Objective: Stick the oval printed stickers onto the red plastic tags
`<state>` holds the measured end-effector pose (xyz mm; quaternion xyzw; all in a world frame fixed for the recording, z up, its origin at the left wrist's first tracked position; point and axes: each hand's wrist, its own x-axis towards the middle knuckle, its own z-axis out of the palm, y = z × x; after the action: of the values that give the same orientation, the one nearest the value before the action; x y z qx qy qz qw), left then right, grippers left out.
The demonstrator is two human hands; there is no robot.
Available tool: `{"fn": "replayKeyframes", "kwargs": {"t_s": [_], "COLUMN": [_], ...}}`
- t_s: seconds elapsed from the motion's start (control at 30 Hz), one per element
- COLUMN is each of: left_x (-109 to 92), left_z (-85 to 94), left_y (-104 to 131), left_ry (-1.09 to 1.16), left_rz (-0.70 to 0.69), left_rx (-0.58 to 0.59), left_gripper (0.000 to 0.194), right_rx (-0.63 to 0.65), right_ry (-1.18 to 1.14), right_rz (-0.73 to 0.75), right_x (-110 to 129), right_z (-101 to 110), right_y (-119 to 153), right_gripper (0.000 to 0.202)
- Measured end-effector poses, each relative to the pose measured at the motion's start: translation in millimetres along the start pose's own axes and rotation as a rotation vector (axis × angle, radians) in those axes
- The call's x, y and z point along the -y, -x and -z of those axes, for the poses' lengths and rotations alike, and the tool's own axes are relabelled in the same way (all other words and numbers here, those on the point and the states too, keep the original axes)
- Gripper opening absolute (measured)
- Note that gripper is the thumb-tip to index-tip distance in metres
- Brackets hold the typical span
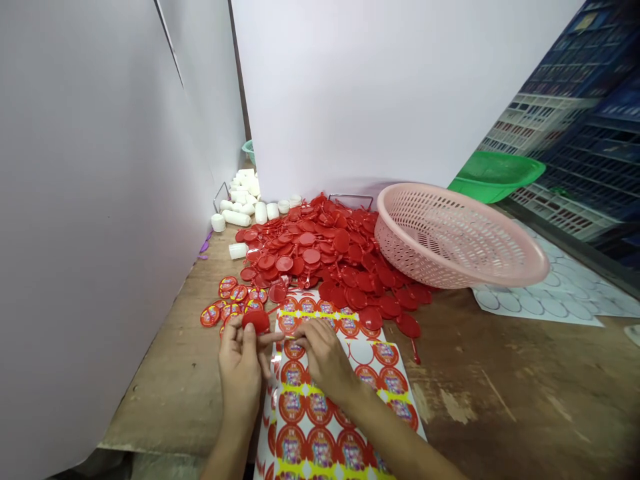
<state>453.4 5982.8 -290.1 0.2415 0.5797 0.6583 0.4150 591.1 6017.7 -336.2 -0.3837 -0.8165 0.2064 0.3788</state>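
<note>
A red plastic disc with a thin handle [256, 322] is pinched between the thumb and fingers of my left hand [241, 363]. My right hand [325, 360] is just to its right, above a sheet of round red and yellow stickers [320, 407]. Its fingertips are pressed together near my left fingers; a thin yellowish edge shows there, too small to name. One round spot on the sheet [361, 351] is bare white. More sticker sheets lie underneath. Left of my hands, several discs bearing stickers [239, 293] lie in a loose group.
A large heap of plain red discs [320, 247] lies beyond the sheets. A pink basket [460, 233] stands tilted at its right. White plastic cylinders and caps [243, 200] lie back left. White panels [390, 93] close off the back and left. A green basin [500, 175] is behind right.
</note>
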Motion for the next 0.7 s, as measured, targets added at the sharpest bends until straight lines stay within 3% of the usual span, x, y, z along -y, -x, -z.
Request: {"fn": "replayKeyframes", "kwargs": {"t_s": [0.07,0.13,0.2,0.3,0.37,0.7], "left_x": [1.0,3.9,7.7,12.6,15.1,21.2], "left_z": [2.8,5.5,6.5,3.1,-1.8,-17.1], "left_y": [-0.9,-1.7,-1.5,1.5,4.4,9.1], "left_ry": [-0.051,-0.172,-0.309,-0.391,-0.387,-0.263], "left_rz": [-0.116,-0.199,-0.203,-0.113,-0.09,-0.137], "left_rx": [-0.068,-0.062,0.038,0.224,0.281,0.107], "left_gripper": [0.044,0.036,0.024,0.028,0.027,0.025], "right_rx": [-0.028,-0.036,-0.038,-0.027,-0.027,-0.024], "right_ry": [-0.131,-0.227,-0.281,-0.321,-0.329,0.024], "right_rz": [-0.024,-0.069,-0.11,-0.111,-0.092,0.263], "right_x": [-0.6,-0.3,0.2,0.5,1.0,6.3], "right_z": [5.5,11.3,16.5,21.4,22.9,27.7], "right_y": [-2.5,-5.4,-8.4,-11.6,-12.3,-1.9], "right_gripper": [0.021,0.022,0.022,0.024,0.025,0.024]}}
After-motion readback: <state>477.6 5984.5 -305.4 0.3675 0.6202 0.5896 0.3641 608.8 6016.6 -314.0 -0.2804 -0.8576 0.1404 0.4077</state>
